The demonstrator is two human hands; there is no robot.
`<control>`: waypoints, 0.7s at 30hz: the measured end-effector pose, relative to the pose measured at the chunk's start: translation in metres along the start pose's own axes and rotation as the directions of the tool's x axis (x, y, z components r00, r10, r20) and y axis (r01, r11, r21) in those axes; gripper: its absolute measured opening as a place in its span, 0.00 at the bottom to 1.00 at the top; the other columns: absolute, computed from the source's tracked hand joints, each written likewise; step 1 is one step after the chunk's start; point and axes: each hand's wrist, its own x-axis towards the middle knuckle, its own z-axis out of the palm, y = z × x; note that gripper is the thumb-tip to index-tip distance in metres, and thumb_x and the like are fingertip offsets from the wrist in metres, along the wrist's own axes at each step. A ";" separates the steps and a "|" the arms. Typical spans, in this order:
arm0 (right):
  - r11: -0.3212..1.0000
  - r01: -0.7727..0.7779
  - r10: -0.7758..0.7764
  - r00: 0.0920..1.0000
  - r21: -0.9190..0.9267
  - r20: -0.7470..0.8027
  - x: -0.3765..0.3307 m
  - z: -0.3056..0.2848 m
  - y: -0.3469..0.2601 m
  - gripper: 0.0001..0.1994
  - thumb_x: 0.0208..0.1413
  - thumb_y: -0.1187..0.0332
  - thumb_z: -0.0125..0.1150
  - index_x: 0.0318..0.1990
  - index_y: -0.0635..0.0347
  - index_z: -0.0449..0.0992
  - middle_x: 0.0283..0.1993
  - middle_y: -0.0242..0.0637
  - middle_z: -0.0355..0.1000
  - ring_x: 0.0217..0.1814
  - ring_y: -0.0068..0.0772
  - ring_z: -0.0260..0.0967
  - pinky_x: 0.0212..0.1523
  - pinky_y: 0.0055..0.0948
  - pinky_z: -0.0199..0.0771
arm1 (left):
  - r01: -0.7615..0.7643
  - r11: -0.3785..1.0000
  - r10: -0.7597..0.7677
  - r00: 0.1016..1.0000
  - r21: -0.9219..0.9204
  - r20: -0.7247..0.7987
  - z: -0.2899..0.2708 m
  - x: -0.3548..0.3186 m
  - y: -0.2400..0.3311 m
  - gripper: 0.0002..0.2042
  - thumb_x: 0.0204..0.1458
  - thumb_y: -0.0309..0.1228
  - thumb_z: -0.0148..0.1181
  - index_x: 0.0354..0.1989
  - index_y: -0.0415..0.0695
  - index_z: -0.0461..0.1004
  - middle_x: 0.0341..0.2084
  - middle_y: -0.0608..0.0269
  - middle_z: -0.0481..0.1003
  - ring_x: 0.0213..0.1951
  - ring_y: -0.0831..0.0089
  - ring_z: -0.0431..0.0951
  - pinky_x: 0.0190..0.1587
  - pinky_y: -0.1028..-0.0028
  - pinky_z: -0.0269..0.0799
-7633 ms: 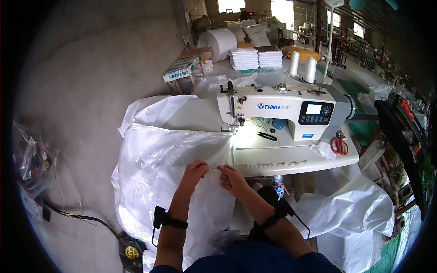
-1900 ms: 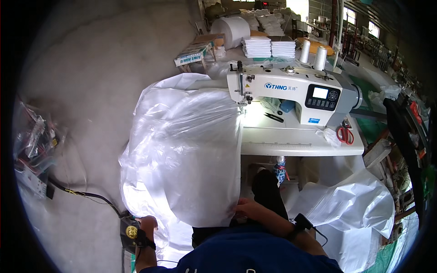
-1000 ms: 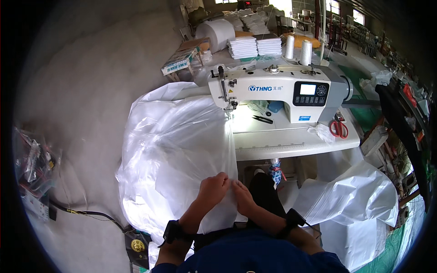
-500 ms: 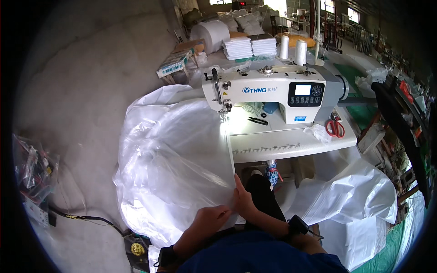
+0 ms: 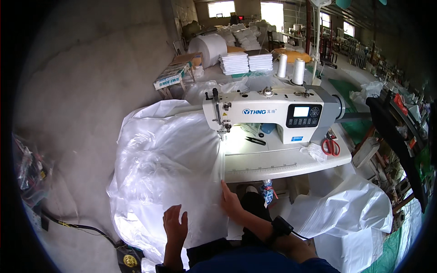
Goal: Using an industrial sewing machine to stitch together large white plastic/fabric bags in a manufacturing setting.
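A large, crumpled sheet of translucent white plastic spreads over the left of the sewing machine. Its right edge runs up under the lit needle area. My right hand grips that edge just below the machine bed, the fingertips partly hidden by the sheet. Over the lower part of the plastic, my left hand is open, thumb and fingers apart, with nothing in it. Whether its palm touches the sheet I cannot tell.
On the machine bed lie black thread snips and red-handled scissors. Two white thread cones stand behind. More white sheeting hangs at the right. Stacked white bundles and a big white roll sit further back.
My left hand has moved left, away from my right hand, and its fingers have spread. My right hand stays at the sheet's edge. The view has tilted slightly upward.
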 end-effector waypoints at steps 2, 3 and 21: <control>0.992 0.013 -0.014 1.000 -0.127 -0.007 0.014 -0.006 -0.007 0.26 0.60 0.72 0.45 0.67 0.67 0.55 0.35 0.62 0.73 0.39 0.63 0.74 0.44 0.51 0.72 | 0.018 0.997 -0.015 0.999 0.078 -0.038 0.002 0.011 -0.027 0.19 0.54 0.32 0.62 0.54 0.41 0.72 0.51 0.47 0.71 0.53 0.48 0.70 0.54 0.54 0.65; 0.982 0.016 -0.018 1.000 -0.190 -0.008 0.022 -0.008 -0.009 0.26 0.60 0.71 0.45 0.66 0.68 0.57 0.34 0.62 0.74 0.38 0.63 0.74 0.43 0.52 0.72 | 0.042 0.994 -0.037 0.998 0.100 -0.053 0.004 0.021 -0.043 0.21 0.55 0.34 0.61 0.57 0.41 0.71 0.53 0.47 0.70 0.55 0.48 0.69 0.54 0.53 0.64; 0.936 -0.351 0.347 0.929 0.011 0.131 0.177 -0.047 -0.003 0.26 0.54 0.77 0.45 0.63 0.65 0.66 0.49 0.56 0.75 0.48 0.48 0.76 0.47 0.37 0.77 | 0.162 0.896 -0.296 0.913 0.414 0.281 0.045 0.205 -0.162 0.29 0.60 0.58 0.43 0.67 0.59 0.63 0.71 0.58 0.52 0.71 0.48 0.48 0.64 0.31 0.36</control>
